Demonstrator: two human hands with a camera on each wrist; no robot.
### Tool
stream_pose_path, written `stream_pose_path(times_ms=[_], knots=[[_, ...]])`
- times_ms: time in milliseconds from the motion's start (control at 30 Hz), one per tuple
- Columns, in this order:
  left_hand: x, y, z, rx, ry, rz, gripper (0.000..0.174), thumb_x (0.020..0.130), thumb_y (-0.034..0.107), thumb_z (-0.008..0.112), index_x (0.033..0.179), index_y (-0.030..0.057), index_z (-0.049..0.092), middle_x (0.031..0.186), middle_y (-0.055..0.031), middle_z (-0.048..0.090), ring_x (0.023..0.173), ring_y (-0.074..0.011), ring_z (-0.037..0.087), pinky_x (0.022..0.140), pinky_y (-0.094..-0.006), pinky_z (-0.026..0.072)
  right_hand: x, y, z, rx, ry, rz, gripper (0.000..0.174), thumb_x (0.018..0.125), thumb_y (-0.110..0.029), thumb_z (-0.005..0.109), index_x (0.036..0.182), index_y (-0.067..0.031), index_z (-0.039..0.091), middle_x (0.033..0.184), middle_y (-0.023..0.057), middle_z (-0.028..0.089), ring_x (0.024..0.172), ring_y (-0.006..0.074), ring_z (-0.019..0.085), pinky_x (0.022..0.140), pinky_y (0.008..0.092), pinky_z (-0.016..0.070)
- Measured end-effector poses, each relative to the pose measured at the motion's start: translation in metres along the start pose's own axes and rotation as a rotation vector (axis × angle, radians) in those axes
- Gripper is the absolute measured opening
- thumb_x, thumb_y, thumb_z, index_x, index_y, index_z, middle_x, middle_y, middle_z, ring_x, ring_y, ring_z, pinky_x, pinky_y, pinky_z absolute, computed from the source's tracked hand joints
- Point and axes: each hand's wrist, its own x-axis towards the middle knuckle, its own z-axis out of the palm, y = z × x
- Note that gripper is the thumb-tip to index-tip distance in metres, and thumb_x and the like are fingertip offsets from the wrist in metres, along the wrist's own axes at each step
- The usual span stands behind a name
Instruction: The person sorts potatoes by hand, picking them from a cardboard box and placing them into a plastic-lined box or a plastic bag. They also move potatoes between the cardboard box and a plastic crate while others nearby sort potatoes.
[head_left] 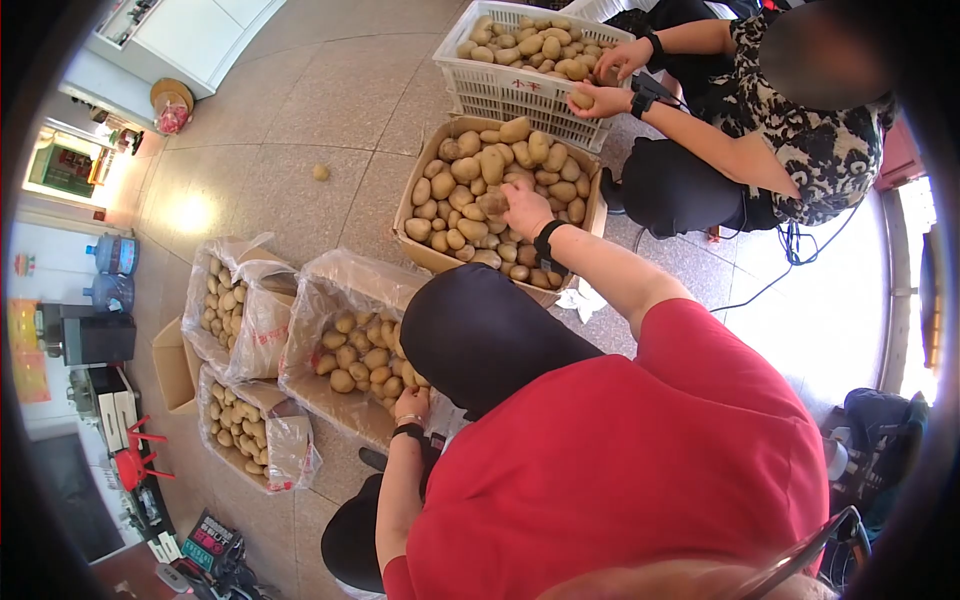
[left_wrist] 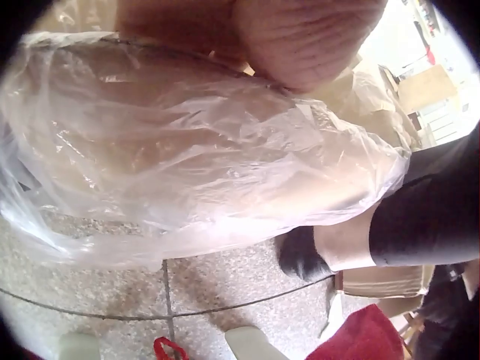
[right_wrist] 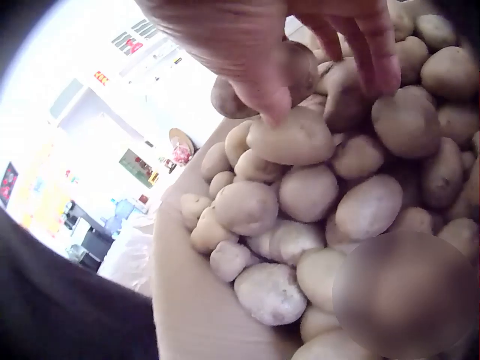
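Note:
Over the full cardboard box of potatoes (head_left: 425, 252), the right hand (head_left: 525, 210) grips a brownish potato (head_left: 492, 203). The right wrist view shows this hand (right_wrist: 300, 45) from behind the thumb, with a dark potato (right_wrist: 300, 67) partly hidden by the thumb and more potatoes (right_wrist: 307, 193) just below. At the near edge of a plastic-lined box (head_left: 345, 415), the left hand (head_left: 412, 402) is beside potatoes (head_left: 375, 358); its finger shape is unclear. In the left wrist view only the heel of this hand (left_wrist: 307, 37) shows, above the clear plastic liner (left_wrist: 202, 157).
Two smaller lined boxes of potatoes (head_left: 225, 300) (head_left: 240, 425) stand at the left. Another person (head_left: 800, 150) handles potatoes over a white crate (head_left: 520, 82) at the top right. One loose potato (head_left: 320, 172) lies on the tiled floor; a black cable (head_left: 770, 295) runs at the right.

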Motion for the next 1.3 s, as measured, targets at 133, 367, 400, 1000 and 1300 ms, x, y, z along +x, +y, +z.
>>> stream_pose_path(times_ms=[133,367,400,1000,1300], knots=[[0.004,0.001,-0.003,-0.002,0.017,0.0,0.041,0.076,0.033,0.054,0.106,0.0038,0.059,0.101,-0.02,0.061,0.097,-0.0307,0.058,0.084,-0.0355,0.0441,-0.017,-0.023,0.013,-0.067,0.073,-0.213,0.026,0.075,-0.009,0.05,0.102,-0.0084,0.051,0.101,0.0158,0.052,0.092,0.0339,0.055,0.074,0.0418,0.0466],[0.007,0.019,-0.032,-0.51,0.15,0.079,0.033,0.08,0.023,0.051,0.102,0.0004,0.06,0.093,-0.0127,0.064,0.085,-0.0217,0.061,0.077,-0.029,0.0466,-0.019,-0.038,0.013,-0.134,-0.138,-0.252,0.023,0.074,-0.015,0.054,0.095,-0.006,0.055,0.094,0.0164,0.059,0.089,0.0299,0.059,0.073,0.0401,0.0475],[0.008,0.023,-0.035,-0.82,0.028,0.054,0.033,0.082,0.023,0.051,0.106,0.0017,0.057,0.093,-0.0113,0.063,0.083,-0.0204,0.06,0.074,-0.0294,0.0466,-0.014,-0.041,0.01,-0.053,-0.124,-0.222,0.03,0.07,-0.019,0.061,0.097,-0.0056,0.055,0.089,0.0166,0.06,0.086,0.029,0.059,0.072,0.0379,0.0478],[0.02,0.018,-0.066,-2.057,-0.493,0.032,0.033,0.088,0.024,0.048,0.113,0.0037,0.047,0.115,-0.0133,0.052,0.1,-0.0295,0.052,0.076,-0.0363,0.0505,-0.004,-0.098,-0.013,-0.229,-0.379,-0.368,0.024,0.075,-0.02,0.051,0.083,-0.0005,0.062,0.095,0.0202,0.06,0.089,0.0334,0.059,0.074,0.0398,0.0472],[0.03,-0.055,-0.028,-2.004,0.047,-0.347,0.018,0.085,0.009,0.048,0.103,0.0043,0.052,0.101,-0.0093,0.056,0.091,-0.0254,0.053,0.07,-0.0379,0.0513,-0.036,-0.015,0.042,-0.295,-0.134,-0.353,0.025,0.077,-0.014,0.05,0.099,-0.0022,0.052,0.096,0.0165,0.051,0.085,0.0314,0.057,0.073,0.0392,0.0486]])
